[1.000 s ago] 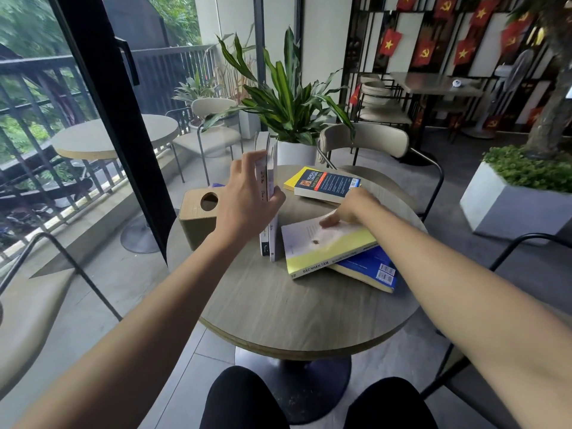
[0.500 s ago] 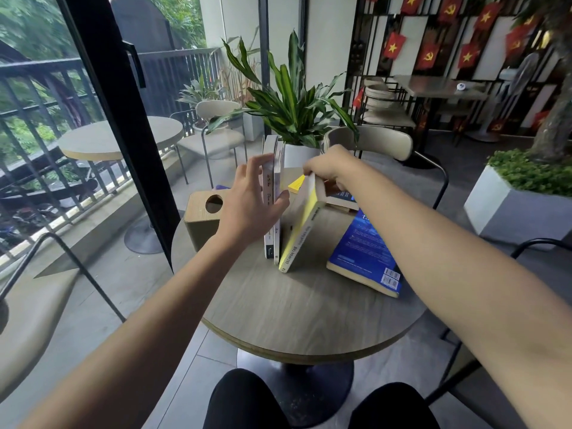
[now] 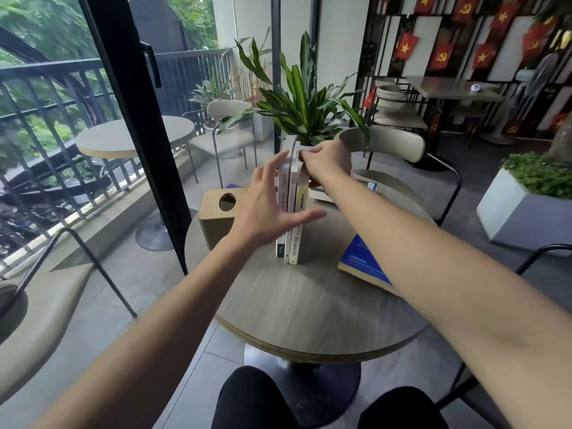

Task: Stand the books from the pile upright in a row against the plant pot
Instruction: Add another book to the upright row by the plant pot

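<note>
Three books (image 3: 291,205) stand upright in a row near the middle of the tabletop (image 3: 309,305), spines toward me, running back toward the white plant pot (image 3: 305,147) at twelve o'clock; whether the far book touches the pot I cannot tell, as my hand covers that spot. My right hand (image 3: 328,161) pinches the top edge of the rightmost, yellow-spined book (image 3: 299,212), pressing it against its neighbours. My left hand (image 3: 266,212) is spread wide, fingers splayed, its palm beside the row at nine o'clock and its thumb lying across the spines, bracing without gripping.

I judge this the settling step for the third book: it is up but not yet let go. A blue book (image 3: 362,264) lies flat at three o'clock of the row, and more books (image 3: 322,193) lie flat behind my right forearm, at about one o'clock, so the pile is not finished. Next I should ease my right hand off, keep the left as a brace so the row does not topple, and reach for the blue book. A wooden box (image 3: 216,212) with a round hole sits at nine o'clock.
</note>
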A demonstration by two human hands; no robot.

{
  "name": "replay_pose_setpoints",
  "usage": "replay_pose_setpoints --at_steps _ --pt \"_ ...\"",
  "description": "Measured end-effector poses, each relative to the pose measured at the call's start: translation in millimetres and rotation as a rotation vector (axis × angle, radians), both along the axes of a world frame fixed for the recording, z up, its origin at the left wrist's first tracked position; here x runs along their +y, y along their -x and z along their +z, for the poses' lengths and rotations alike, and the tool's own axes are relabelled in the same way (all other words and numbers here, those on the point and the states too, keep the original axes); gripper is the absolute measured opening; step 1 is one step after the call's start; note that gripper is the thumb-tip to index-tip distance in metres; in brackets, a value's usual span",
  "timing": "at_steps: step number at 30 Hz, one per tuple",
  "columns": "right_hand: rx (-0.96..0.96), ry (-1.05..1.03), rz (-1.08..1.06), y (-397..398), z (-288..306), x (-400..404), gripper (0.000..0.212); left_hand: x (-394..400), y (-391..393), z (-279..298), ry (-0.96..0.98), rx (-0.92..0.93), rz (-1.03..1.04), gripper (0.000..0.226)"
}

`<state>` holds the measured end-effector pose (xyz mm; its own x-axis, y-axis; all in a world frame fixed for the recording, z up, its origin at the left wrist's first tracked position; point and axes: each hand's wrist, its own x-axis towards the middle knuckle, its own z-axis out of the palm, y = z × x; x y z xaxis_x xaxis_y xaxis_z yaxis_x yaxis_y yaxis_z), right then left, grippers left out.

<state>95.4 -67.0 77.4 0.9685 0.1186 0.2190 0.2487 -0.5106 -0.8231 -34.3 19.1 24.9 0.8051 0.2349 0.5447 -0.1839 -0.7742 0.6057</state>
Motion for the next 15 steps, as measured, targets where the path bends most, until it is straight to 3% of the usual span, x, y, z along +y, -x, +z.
replay_pose_setpoints --at_steps 3,7,10,15 --pt "0.013 -0.068 0.102 1 -5 3 0.029 -2 -3 -8 0.057 0.077 0.030 0.138" --pt "0.177 -0.226 0.346 2 -17 5 0.043 3 -5 -26 0.146 0.177 0.035 0.103" --pt "0.320 -0.343 0.441 0 -23 7 0.059 5 -10 -32 0.151 0.211 0.056 0.108" --pt "0.342 -0.439 0.451 -8 -25 7 0.048 -2 -15 -31 0.178 0.185 0.112 0.106"
